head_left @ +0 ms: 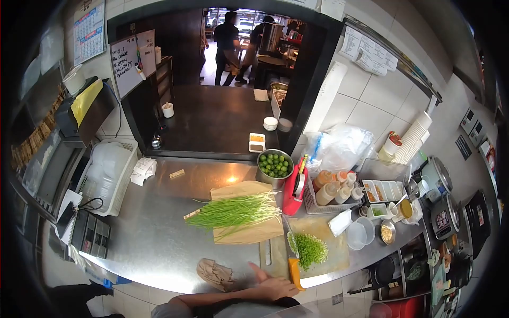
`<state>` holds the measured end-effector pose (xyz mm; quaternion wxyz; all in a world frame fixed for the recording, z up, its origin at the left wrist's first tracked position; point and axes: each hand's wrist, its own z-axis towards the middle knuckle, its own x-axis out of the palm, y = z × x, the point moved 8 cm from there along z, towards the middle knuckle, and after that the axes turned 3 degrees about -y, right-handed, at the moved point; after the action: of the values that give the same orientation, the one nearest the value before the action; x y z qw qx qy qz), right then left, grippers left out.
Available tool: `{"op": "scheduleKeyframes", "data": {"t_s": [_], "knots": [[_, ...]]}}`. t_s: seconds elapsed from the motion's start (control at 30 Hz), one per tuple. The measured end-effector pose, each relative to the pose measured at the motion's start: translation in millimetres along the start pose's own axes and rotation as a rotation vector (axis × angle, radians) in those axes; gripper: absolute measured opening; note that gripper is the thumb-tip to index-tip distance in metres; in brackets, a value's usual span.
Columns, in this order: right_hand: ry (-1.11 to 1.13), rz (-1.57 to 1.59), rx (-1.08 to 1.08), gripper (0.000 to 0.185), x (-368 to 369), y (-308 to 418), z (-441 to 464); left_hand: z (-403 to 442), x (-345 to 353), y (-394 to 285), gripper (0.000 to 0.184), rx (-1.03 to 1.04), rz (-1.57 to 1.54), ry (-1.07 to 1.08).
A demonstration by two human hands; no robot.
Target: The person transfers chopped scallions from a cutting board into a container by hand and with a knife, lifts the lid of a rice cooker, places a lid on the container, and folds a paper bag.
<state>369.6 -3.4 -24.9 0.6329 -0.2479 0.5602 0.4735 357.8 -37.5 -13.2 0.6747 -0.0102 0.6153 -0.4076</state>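
At the counter's front edge my left hand (278,288) lies across my right hand (258,272), close to a knife's orange handle (295,274). Fingers of my right hand stretch up and to the left; the rest of it is hidden. How my left fingers are bent is unclear. Chopped green onion (308,250) is piled on a cutting board (338,244), beside the knife blade. Long green onions (238,210) lie on brown paper (249,236) further back. Crumpled brown paper (216,274) is left of my hands.
A bowl of green citrus (274,165) and a red dispenser (294,191) stand behind the board. To the right are a bottle basket (331,206), clear containers (359,233) and a small metal bowl (388,232). People stand beyond the pass-through window.
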Motion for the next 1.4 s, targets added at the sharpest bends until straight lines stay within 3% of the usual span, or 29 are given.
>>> {"op": "scheduleKeyframes", "data": {"t_s": [0.13,0.23,0.33,0.37,0.43,0.53,0.63,0.67,0.7,0.77,0.83,1.0,1.03,1.23,1.3,1.4], "knots": [[-0.086,-0.127,-0.037,0.045,-13,-15,-12,15,5,-18,0.023,0.121,0.031,-0.092],[-0.120,-0.103,0.063,0.050,3,-55,-47,28,6,-29,0.027,0.335,0.100,-0.351],[0.097,-0.047,0.380,0.050,-58,-58,-50,46,50,-40,0.031,0.298,0.085,0.037],[-0.057,-0.032,0.401,0.051,-66,-66,-55,42,-1,-55,0.038,0.460,-0.088,-0.361],[-0.200,0.070,0.518,0.055,-79,-84,-65,47,1,-59,0.048,0.435,0.001,-0.303],[-0.445,0.198,0.473,0.057,-96,-110,-69,55,-12,-70,0.047,0.366,-0.002,-0.268],[-0.546,0.512,0.535,0.052,-83,-173,-69,56,3,-66,0.049,0.367,-0.009,-0.164],[-0.599,0.444,0.542,0.051,-80,-202,-70,56,5,-66,0.046,0.380,-0.038,-0.137],[-0.648,0.380,0.549,0.051,-73,-236,-72,57,6,-63,0.045,0.357,-0.036,-0.130],[-0.776,0.354,0.774,0.053,-57,-320,-85,61,7,-54,0.045,0.306,-0.031,-0.123],[-0.848,-0.145,0.791,0.058,-64,-367,-89,63,0,-41,0.035,0.224,-0.084,-0.177],[-0.575,0.168,0.919,0.041,-23,-465,-103,70,-12,0,0.023,0.037,-0.097,-0.284],[-0.535,0.222,0.904,0.037,-17,-474,-102,75,-11,11,0.021,0.015,-0.069,-0.305],[-0.799,0.433,0.857,0.026,-49,-449,-130,187,-3,135,0.022,-0.251,-0.208,-0.526],[-0.746,0.475,0.848,0.023,-58,-431,-136,228,24,181,0.027,-0.293,-0.098,-0.521],[-0.642,0.476,0.842,0.022,-59,-412,-142,263,62,230,0.021,-0.474,0.017,-0.404]]}}
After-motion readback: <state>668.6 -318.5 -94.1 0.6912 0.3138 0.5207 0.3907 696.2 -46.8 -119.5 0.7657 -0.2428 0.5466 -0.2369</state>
